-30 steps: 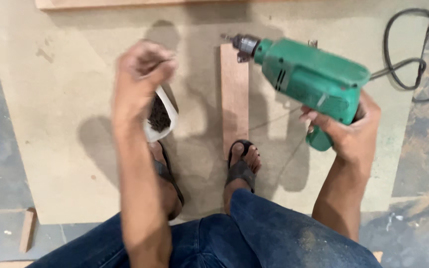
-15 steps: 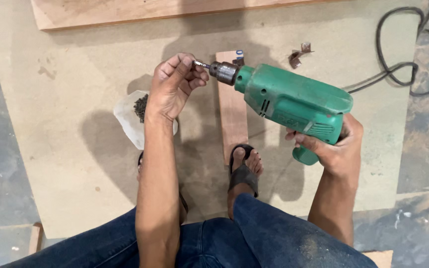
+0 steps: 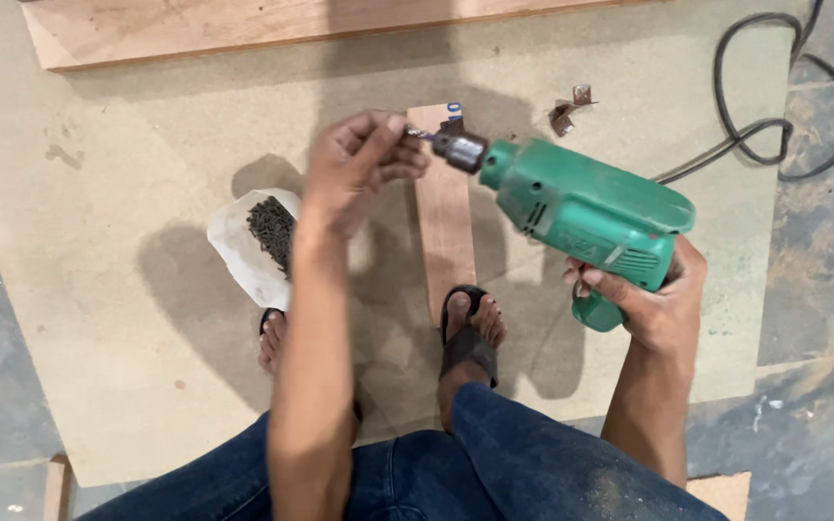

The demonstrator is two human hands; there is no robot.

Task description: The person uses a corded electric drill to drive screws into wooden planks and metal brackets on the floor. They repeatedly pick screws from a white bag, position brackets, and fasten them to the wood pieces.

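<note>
One drill [image 3: 586,212] raised slightly, two hands [image 3: 364,159] gripping, one plank [image 3: 444,217]

Left hand [image 3: 364,164] off the bag of screws [image 3: 258,243], now fingertips at the green drill [image 3: 586,217] chuck.

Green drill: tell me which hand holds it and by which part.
The right hand holds the green drill by its handle. The left hand's fingers pinch the bit at the chuck.
</note>
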